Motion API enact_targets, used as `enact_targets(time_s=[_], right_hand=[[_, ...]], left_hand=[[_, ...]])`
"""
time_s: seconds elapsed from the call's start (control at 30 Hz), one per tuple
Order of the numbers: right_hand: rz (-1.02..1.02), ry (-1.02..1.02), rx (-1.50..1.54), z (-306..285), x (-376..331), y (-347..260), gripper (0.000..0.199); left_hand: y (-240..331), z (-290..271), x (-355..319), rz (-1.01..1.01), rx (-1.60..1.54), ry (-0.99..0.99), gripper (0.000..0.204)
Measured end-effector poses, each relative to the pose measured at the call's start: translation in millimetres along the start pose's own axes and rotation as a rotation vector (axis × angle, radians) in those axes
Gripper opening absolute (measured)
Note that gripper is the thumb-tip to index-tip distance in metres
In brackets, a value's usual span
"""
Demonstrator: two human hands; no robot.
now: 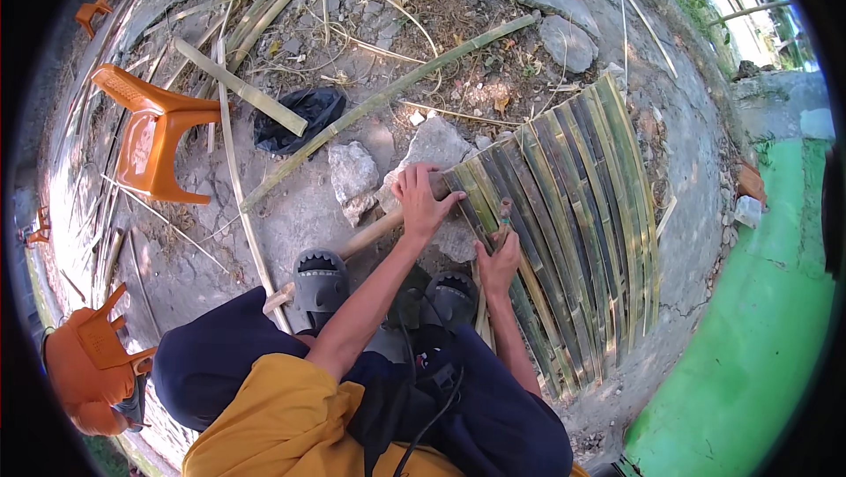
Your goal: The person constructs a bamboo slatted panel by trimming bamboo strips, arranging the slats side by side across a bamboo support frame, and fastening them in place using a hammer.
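My left hand [423,202] is closed over the end of a round wooden pole [374,235], its thumb reaching toward the nearest bamboo slats. My right hand [500,258] grips a small slim tool [505,210] with a brownish end; its exact kind is hard to make out. Under and beside that hand spreads a panel of green and dark bamboo slats [582,213], laid side by side and fanning out to the right. The slats' upper ends line up along the pole side. Pale rocks [427,147] lie just beyond my left hand.
A long bamboo strip [397,89] and a cut bamboo piece [242,85] lie ahead, near a black plastic bag [304,120]. Orange plastic chairs [150,147] stand at the left, where a person in orange [84,362] shows. A green painted surface [740,327] borders the right.
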State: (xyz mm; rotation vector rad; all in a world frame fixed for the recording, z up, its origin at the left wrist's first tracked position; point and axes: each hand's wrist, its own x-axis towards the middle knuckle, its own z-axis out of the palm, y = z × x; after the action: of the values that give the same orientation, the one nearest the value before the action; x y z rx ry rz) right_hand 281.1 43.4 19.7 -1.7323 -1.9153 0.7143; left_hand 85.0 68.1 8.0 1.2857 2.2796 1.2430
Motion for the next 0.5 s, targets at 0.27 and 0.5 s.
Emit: enact_targets(time_s=[0.27,0.5], right_hand=[[-0.044,-0.023,0.010,3.3,2.4,0.1,0.045],[0.084,0.031,0.149,3.7,7.2,8.5,0.055]], left_hand=[[-8.7,16.2,-40.8,0.613,-0.149,-0.396,0.028],[-13.8,40.5,-17.8,0.789,0.125,-0.610,0.066]])
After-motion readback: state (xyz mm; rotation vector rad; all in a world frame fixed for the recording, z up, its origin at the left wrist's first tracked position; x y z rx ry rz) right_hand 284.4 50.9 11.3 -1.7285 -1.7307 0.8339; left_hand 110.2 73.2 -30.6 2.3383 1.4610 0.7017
